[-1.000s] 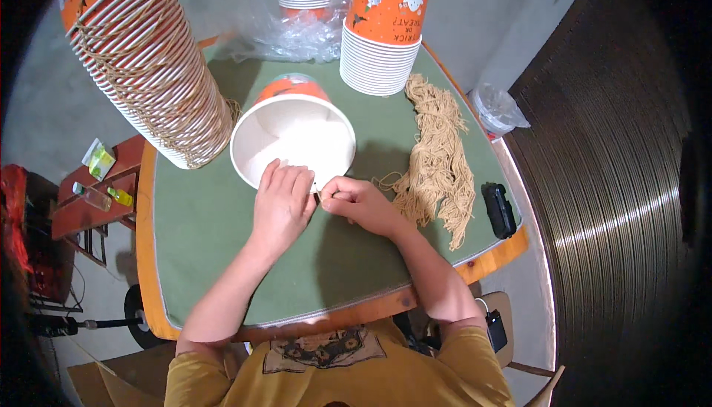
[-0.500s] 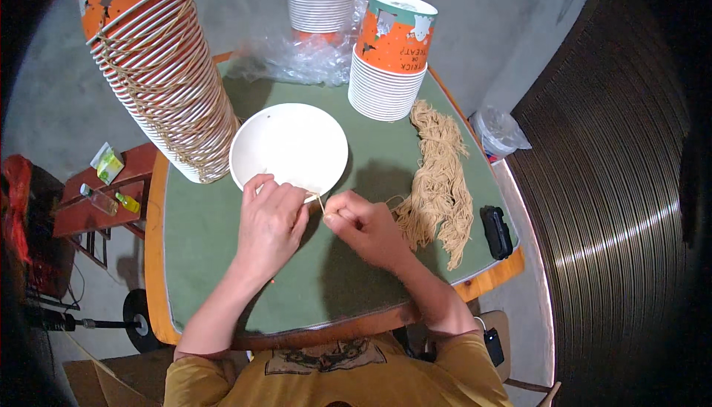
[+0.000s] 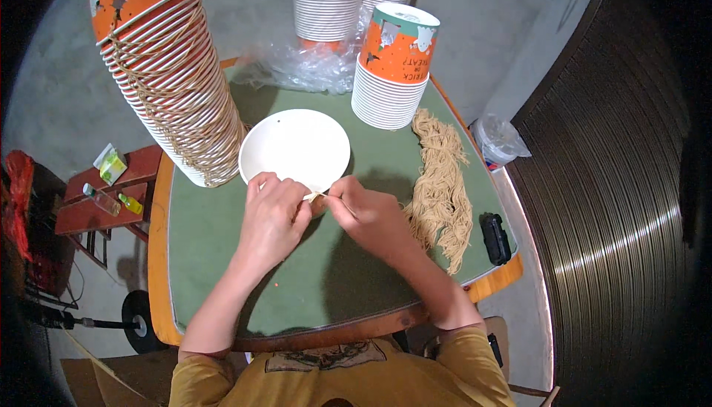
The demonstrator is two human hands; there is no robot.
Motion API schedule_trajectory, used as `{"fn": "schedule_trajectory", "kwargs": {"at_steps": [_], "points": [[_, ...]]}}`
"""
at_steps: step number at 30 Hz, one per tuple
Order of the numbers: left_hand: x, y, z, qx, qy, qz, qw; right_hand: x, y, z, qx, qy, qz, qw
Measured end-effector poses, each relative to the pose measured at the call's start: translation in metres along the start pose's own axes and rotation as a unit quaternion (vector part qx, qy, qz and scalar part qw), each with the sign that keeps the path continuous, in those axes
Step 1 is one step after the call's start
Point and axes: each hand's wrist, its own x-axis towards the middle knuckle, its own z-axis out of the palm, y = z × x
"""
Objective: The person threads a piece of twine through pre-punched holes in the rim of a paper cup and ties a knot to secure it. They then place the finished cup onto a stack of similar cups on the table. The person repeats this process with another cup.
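A paper bucket (image 3: 297, 143) is tipped with its white inside facing up, and a bit of its orange outer side shows under the near rim. Across that rim my left hand (image 3: 274, 210) is closed, fingers inside the bucket. At the same rim, just right of it, my right hand (image 3: 362, 214) pinches a thin tan cord (image 3: 319, 195) that runs to the bucket's edge. The fingertips of both hands almost meet there. On the right lies a bundle of tan cords (image 3: 441, 184).
A tall leaning stack of corded buckets (image 3: 174, 84) stands left. Inverted orange-and-white buckets (image 3: 393, 66) stand behind right. Clear plastic wrap (image 3: 297, 66) and more stacks are farther back. A black case (image 3: 495, 238) lies near the right edge of the green-covered table (image 3: 215, 258).
My right hand has moved slightly up toward the bucket's rim, and the cord between the hands looks shorter. My left hand keeps its hold. The whole view has shifted slightly.
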Motion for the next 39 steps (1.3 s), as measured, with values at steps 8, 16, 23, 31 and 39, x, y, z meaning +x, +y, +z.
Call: {"fn": "schedule_trajectory", "kwargs": {"at_steps": [8,16,23,31,39], "points": [[0.002,0.000,0.003,-0.003,0.003,0.000,1.000,-0.011,-0.003,0.019,0.185,-0.012,0.188,0.964],[0.007,0.006,-0.004,-0.013,-0.007,0.002,1.000,-0.009,0.001,0.037,0.226,0.030,0.260,0.938],[0.003,-0.004,0.006,0.013,-0.002,0.018,1.000,-0.010,0.003,0.042,0.271,0.022,0.282,0.920],[-0.004,-0.007,0.015,0.003,0.061,0.044,0.997,-0.018,-0.002,0.042,0.256,0.020,0.249,0.934],[-0.002,-0.026,0.006,-0.018,0.037,0.048,0.998,-0.017,-0.013,0.038,0.099,0.045,0.173,0.979]]}}
